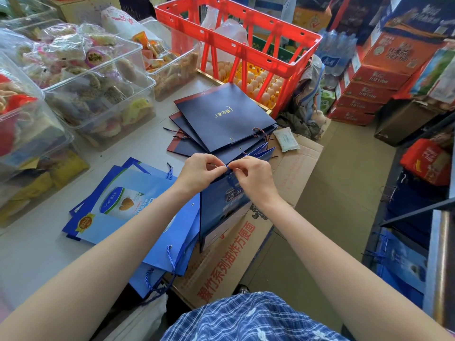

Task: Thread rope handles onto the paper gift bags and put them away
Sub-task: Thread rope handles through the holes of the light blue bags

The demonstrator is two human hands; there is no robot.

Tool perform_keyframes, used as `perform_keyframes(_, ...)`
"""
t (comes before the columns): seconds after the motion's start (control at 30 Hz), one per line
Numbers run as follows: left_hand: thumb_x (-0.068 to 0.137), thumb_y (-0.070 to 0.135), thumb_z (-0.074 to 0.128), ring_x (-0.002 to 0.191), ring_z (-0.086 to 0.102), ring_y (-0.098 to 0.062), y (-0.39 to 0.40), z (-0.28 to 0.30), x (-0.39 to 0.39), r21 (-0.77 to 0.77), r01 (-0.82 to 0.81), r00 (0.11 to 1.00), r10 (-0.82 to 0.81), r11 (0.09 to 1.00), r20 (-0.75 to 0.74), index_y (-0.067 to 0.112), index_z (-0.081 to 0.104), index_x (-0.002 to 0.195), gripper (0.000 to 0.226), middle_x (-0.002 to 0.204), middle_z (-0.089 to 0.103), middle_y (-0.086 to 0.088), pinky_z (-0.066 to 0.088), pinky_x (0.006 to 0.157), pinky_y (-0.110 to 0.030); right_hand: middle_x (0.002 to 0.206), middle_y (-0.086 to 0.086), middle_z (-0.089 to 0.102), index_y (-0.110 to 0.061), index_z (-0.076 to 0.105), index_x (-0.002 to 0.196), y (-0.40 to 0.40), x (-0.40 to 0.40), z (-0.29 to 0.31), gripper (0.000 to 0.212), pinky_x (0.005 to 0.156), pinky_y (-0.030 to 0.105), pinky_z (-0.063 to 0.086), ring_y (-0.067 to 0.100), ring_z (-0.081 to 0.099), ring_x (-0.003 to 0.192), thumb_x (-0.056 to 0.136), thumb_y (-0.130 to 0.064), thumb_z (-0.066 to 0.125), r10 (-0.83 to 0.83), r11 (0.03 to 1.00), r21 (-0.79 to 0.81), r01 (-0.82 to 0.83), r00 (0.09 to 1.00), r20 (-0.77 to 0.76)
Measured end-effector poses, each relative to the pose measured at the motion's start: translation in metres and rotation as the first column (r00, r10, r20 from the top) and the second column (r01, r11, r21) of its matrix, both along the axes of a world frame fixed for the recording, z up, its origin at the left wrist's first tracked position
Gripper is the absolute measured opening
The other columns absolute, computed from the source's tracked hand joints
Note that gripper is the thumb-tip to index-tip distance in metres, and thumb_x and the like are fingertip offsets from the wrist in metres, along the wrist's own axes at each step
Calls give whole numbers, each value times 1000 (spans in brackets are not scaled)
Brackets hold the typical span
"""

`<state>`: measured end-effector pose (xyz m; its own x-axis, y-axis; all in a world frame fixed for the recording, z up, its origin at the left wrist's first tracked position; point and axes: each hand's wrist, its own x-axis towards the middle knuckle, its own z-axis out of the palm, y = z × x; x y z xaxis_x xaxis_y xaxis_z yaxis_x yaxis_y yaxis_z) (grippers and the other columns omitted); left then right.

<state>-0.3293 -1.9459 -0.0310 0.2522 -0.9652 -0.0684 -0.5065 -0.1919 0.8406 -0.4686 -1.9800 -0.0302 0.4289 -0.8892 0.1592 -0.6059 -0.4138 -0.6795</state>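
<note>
Pinching the top edge of a dark blue gift bag (221,203), the left hand (200,172) and the right hand (251,177) are meeting just above it, fingertips almost touching each other. The left thumb and forefinger are pressing together on the bag's rim, the other fingers curling loosely. The right hand's fingers are bending inward and gripping a blue rope handle (231,179), which is hanging down a little over the bag's front. This bag is standing tilted between the arms, over the edge of a flattened cardboard box (246,244), and it is showing a printed picture with white letters. To the left, a pile of light blue gift bags (128,205) is lying flat on the grey table (37,247); at least four are showing, some with twisted blue ropes already in place. Farther back, a stack of navy gift bags (221,119) with gold lettering is lying fanned out, about five, though the exact count is hard to tell. Behind it, one red plastic crate (236,40) is standing over trays of eggs (258,82). Clear snack bins (98,77) are lining the left side.
</note>
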Motion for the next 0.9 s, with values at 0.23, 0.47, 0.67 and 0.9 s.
perform_keyframes(0.23, 86, 9, 63, 77, 58, -10, 1, 1, -1, -11, 37, 999, -37, 999, 3, 2, 69, 87, 10, 90, 61, -1, 39, 63, 0, 92, 13, 68, -2, 73, 95, -6, 3, 0, 21, 80, 31, 49, 20, 61, 83, 88, 2, 54, 61, 997, -47, -62, 998, -31)
perform_keyframes(0.47, 87, 10, 63, 71, 56, -2, 3, -2, -1, 59, 88, 955, -68, 994, -290, 13, 61, 76, 12, 87, 55, 5, 42, 63, -9, 88, 8, 70, -5, 72, 88, -8, 1, 0, 18, 79, 29, 53, 17, 64, 81, 84, 4, 57, 40, 998, 43, -44, 995, 94)
perform_keyframes(0.67, 89, 13, 60, 74, 53, -12, 3, -4, 5, 171, 136, 823, -16, 976, -567, 13, 63, 80, 9, 79, 56, -3, 46, 72, -19, 86, 7, 69, -4, 70, 88, -7, -2, -3, 15, 77, 28, 53, 18, 64, 81, 82, 6, 61, 68, 997, 17, -71, 988, 139)
perform_keyframes(0.9, 91, 15, 58, 80, 55, -10, 3, -5, 8, 192, 135, 838, -9, 972, -545, 12, 63, 81, 11, 86, 58, -4, 48, 70, -16, 93, -3, 69, -11, 57, 110, -9, -8, -3, 28, 87, 19, 52, 10, 66, 91, 85, 2, 61, 96, 958, 240, -156, 965, 244)
